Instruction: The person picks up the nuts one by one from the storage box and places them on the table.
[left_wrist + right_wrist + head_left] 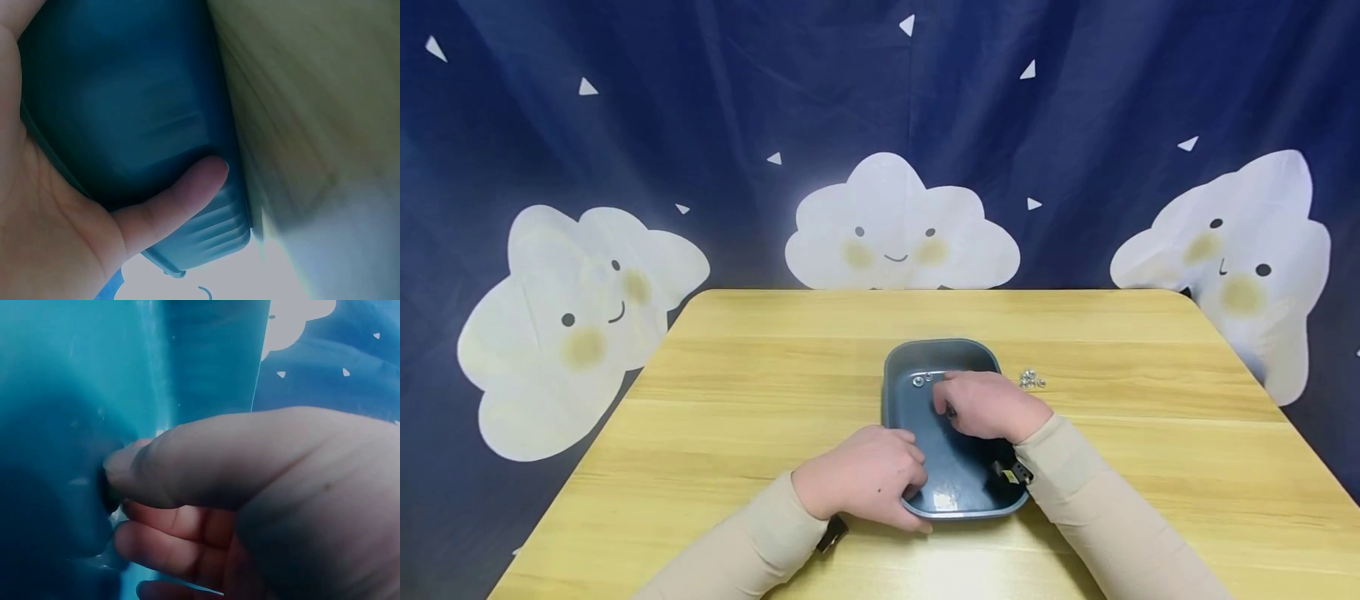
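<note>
A dark blue-grey plastic tray [936, 467] stands on the table. My left hand [874, 475] grips its near left corner; the left wrist view shows the thumb [181, 194] along the outer wall. Inside the tray is my right hand [988, 406], fingers curled down near the floor. In the right wrist view, its thumb and fingertips pinch a small metal nut [115, 514], mostly hidden and blurred. Two small silver nuts [918, 381] lie on the tray floor, left of the right hand's fingertips.
Several small silver nuts [1030, 379] lie in a cluster on the table, just right of the tray's far end. The light wooden table [760, 400] extends to both sides. Behind its far edge hangs a dark blue curtain [850, 83] with white clouds.
</note>
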### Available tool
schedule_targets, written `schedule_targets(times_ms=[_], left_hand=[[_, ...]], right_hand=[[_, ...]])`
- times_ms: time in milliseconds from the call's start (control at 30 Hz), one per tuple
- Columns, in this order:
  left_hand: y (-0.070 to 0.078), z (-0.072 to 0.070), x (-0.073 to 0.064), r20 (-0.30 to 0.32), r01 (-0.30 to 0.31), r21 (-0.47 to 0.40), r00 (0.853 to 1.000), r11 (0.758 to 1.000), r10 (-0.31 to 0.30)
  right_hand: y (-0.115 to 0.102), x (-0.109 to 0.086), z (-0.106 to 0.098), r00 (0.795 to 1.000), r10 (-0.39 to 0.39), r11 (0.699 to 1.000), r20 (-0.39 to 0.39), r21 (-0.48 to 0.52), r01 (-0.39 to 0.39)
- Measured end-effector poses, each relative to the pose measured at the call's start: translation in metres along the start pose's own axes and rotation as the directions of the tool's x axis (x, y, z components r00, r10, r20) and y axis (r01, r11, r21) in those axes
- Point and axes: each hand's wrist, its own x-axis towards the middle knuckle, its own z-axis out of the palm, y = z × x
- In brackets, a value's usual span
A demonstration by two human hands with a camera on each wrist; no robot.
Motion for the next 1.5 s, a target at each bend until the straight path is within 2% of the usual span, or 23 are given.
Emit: schedule_targets(times_ms=[300,933,1333,1500], left_hand=[[-0.0006,0.0003,-0.0001,0.011,0.001,-0.014,1.000,1.000,-0.001],[-0.0017,-0.0017,-0.0001,0.011,0.004,-0.013,1.000,1.000,-0.004],[-0.0019,-0.0019,-0.0006,0.011,0.005,-0.019,1.000,1.000,-0.005],[-0.0011,-0.0017,0.0000,0.008,0.010,-0.027,1.000,1.000,-0.010]], right_hand=[[-0.0013,-0.0002,-0.0004,0.998,0.002,1.000,0.057,-0.030,-0.001],[-0.0013,-0.0011,0.0006,0.998,-0.023,0.999,0.061,-0.044,0.026],[0.0001,-0.0003,-0.0005,0.998,-0.039,0.999,0.054,0.002,0.039],[-0.0002,-0.0021,-0.0064,0.997,-0.058,0.997,0.055,0.055,0.055]])
